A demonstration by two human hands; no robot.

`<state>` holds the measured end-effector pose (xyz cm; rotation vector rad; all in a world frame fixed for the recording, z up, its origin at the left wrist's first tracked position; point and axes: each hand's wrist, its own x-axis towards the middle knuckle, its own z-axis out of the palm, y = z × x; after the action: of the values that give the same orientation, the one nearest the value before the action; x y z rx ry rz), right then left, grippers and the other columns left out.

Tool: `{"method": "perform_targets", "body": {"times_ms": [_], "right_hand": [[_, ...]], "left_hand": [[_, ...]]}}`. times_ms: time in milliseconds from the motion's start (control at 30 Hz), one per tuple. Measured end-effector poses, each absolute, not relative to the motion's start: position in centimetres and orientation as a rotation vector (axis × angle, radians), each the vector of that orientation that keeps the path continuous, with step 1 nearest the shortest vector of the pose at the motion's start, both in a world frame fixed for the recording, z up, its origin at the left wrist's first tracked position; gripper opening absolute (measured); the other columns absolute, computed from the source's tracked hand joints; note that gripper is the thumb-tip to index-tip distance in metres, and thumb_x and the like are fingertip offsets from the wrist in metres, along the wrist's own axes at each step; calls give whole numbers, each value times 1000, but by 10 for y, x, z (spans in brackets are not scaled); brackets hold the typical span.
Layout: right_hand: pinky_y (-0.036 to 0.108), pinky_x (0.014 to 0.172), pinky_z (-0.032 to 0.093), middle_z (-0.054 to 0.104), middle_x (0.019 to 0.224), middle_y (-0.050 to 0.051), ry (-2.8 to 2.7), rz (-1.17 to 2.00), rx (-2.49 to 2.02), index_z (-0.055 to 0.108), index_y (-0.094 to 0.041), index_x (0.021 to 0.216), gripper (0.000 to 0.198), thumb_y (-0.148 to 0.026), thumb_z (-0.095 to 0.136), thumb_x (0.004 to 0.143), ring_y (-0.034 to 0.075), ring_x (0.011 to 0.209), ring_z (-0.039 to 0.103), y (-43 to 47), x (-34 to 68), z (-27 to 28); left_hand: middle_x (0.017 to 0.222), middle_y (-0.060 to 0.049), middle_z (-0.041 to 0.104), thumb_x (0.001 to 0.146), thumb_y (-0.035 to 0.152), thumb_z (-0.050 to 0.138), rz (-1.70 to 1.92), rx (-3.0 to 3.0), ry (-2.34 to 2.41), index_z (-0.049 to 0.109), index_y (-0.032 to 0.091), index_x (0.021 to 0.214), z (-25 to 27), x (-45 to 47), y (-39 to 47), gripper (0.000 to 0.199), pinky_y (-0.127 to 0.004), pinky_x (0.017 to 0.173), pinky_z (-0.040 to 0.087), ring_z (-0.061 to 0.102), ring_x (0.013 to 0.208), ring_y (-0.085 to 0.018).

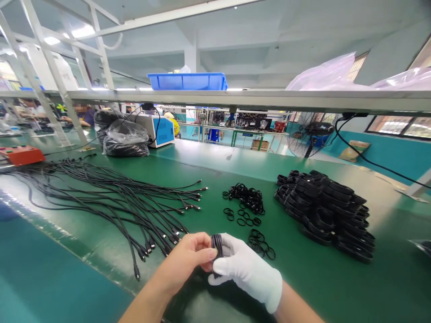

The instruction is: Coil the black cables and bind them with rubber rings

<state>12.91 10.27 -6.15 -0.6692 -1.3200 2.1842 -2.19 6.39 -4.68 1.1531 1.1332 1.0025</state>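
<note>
Seen from the coiled black cable (217, 242), low in the middle of the view, loose black cables (131, 190) fan over the green tabletop (303, 282) toward ten o'clock, some ends lying just beside the bare left hand (190, 255), whose thumb and fingertips pinch the coil from its eight o'clock side. The white-gloved right hand (242, 267) grips the same coil from four o'clock, its fingers bent; farther right, small black rings (248, 197) lie around one o'clock, and a heap of coiled cables (323, 208) sits between two and three.
</note>
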Motion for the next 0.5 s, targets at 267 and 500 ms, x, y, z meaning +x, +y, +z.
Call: {"method": "perform_targets", "body": {"times_ms": [267, 500], "right_hand": [[33, 69, 50, 59, 95, 5, -1269, 2208, -647, 56, -15, 96, 51, -19, 80, 51, 20, 87, 59, 104, 124, -72], [32, 73, 49, 62, 90, 4, -1274, 2231, -560, 61, -15, 94, 53, -8, 78, 45, 17, 81, 59, 103, 119, -67]], "left_hand": [[90, -3, 61, 73, 8, 46, 1315, 1782, 1739, 62, 21, 94, -54, -14, 57, 30, -27, 73, 46, 59, 77, -17], [74, -1, 65, 76, 7, 46, 1457, 1859, 1782, 68, 23, 80, -66, -11, 58, 27, -25, 66, 47, 61, 70, -16]]}}
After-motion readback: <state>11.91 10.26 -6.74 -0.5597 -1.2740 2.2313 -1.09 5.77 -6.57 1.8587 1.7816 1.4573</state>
